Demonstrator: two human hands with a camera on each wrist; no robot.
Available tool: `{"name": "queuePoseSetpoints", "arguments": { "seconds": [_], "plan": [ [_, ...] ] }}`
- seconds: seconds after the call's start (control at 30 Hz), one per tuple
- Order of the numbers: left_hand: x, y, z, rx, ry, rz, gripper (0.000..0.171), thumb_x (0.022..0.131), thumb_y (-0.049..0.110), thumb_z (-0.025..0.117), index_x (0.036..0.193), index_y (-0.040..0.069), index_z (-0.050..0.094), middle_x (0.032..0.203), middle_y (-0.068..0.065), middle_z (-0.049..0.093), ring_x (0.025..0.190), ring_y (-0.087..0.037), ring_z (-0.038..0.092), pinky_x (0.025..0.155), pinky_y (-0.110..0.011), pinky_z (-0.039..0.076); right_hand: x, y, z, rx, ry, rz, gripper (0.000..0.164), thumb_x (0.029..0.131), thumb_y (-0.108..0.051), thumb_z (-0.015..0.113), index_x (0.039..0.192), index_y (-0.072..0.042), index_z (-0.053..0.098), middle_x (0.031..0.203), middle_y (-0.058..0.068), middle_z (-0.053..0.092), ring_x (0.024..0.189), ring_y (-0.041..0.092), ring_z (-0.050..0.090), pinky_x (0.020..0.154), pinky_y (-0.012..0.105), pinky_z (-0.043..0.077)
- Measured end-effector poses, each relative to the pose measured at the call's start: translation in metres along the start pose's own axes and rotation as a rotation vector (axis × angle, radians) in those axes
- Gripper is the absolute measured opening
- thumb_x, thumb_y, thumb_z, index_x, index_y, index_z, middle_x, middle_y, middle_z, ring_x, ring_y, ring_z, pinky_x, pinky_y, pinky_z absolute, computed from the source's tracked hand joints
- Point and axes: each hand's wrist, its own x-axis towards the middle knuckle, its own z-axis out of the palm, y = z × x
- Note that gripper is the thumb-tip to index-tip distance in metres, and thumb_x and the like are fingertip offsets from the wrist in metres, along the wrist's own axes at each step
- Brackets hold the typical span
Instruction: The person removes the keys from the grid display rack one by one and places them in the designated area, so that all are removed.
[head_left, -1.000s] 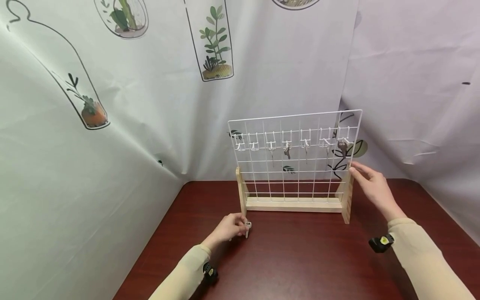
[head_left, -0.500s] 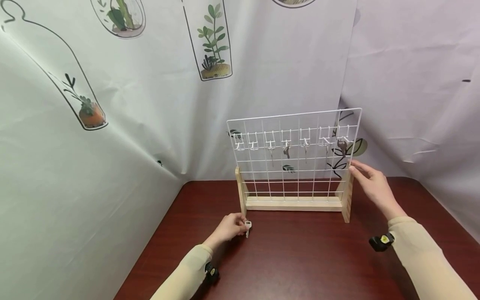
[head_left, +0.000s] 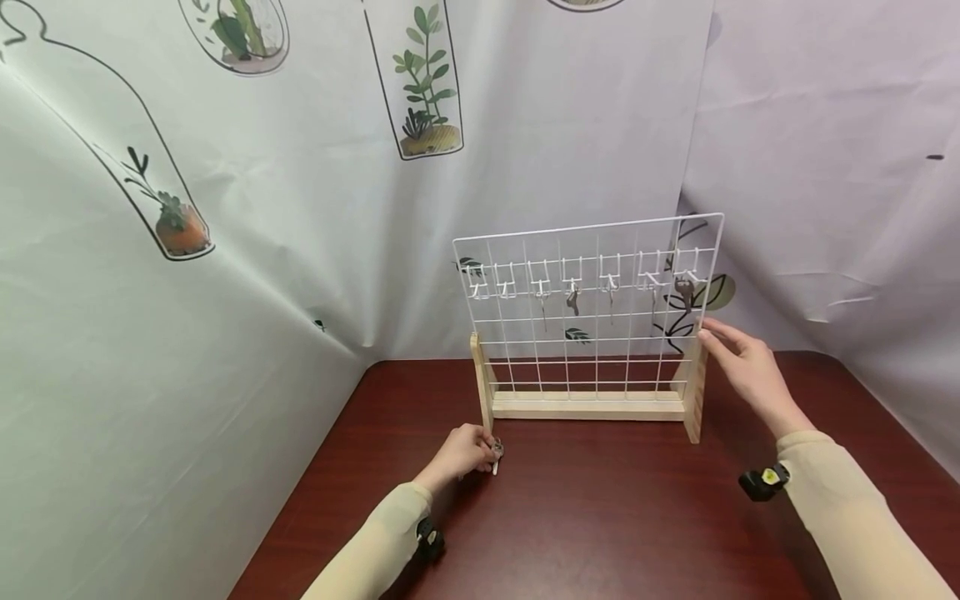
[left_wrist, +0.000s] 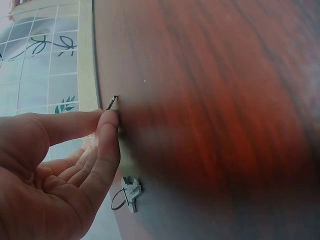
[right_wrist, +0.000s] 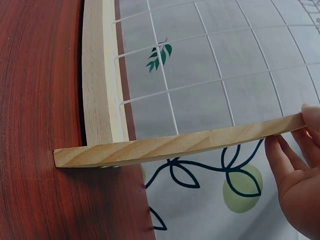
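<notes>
Beside the stand's left foot, my left hand (head_left: 463,451) pinches a small key (head_left: 497,455) between thumb and forefinger, low over the table. Only the thin edge of that key (left_wrist: 112,102) shows past the fingertips in the left wrist view. Another key with a ring (left_wrist: 131,194) lies on the table under the hand. A white wire grid (head_left: 592,342) stands in a wooden base, with a row of white hooks along its upper part. Several keys, such as one dark key (head_left: 573,300), hang there; the two leftmost hooks hold none. My right hand (head_left: 746,375) grips the top of the right wooden upright (right_wrist: 180,142).
The dark red table (head_left: 600,517) stretches in front of the stand. A pale curtain (head_left: 300,208) printed with plants in bottles hangs behind it and along the left side.
The key in my left fingers has turned, its pale head now looking narrower and darker. The left hand has shifted very slightly; my right hand keeps its place on the upright.
</notes>
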Motion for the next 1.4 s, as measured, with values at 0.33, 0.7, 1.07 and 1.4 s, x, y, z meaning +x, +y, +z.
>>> {"name": "queuePoseSetpoints", "arguments": {
  "seconds": [0.33, 0.7, 1.07, 1.4],
  "plan": [
    [0.0041, 0.0036, -0.0007, -0.044, -0.054, -0.093, 0.014, 0.082, -0.002, 0.074, 0.086, 0.000, 0.061, 0.066, -0.006, 0.066, 0.052, -0.013, 0.063, 0.051, -0.030, 0.057, 0.0023, 0.0021, 0.0004, 0.003, -0.002, 0.003, 0.056, 0.105, -0.042, 0.051, 0.148, -0.006, 0.050, 0.145, 0.026, 0.050, 0.131, 0.050, 0.045, 0.100, 0.066, 0.038],
    [0.0058, 0.0047, -0.0026, -0.027, -0.095, -0.119, 0.014, 0.083, -0.001, 0.074, 0.083, 0.000, 0.060, 0.065, -0.007, 0.065, 0.051, -0.013, 0.062, 0.051, -0.028, 0.057, 0.0015, 0.0018, 0.0009, 0.008, 0.003, 0.001, 0.055, 0.105, -0.041, 0.052, 0.148, -0.007, 0.050, 0.144, 0.026, 0.050, 0.130, 0.050, 0.046, 0.101, 0.066, 0.038],
    [0.0061, 0.0073, -0.0030, -0.006, -0.098, -0.122, 0.015, 0.084, -0.002, 0.075, 0.081, 0.000, 0.060, 0.064, -0.008, 0.066, 0.051, -0.013, 0.063, 0.050, -0.029, 0.057, 0.0000, 0.0004, 0.0010, -0.006, 0.007, 0.006, 0.055, 0.105, -0.044, 0.052, 0.147, -0.009, 0.051, 0.144, 0.025, 0.051, 0.131, 0.047, 0.047, 0.102, 0.060, 0.041],
    [0.0035, 0.0069, -0.0041, 0.014, -0.093, -0.120, 0.016, 0.084, 0.000, 0.076, 0.080, 0.001, 0.060, 0.063, -0.006, 0.065, 0.050, -0.012, 0.062, 0.050, -0.029, 0.056, -0.0010, 0.0002, 0.0004, 0.001, 0.013, -0.011, 0.057, 0.105, -0.044, 0.051, 0.147, -0.005, 0.051, 0.143, 0.027, 0.051, 0.130, 0.049, 0.046, 0.099, 0.066, 0.038]
  ]
}}
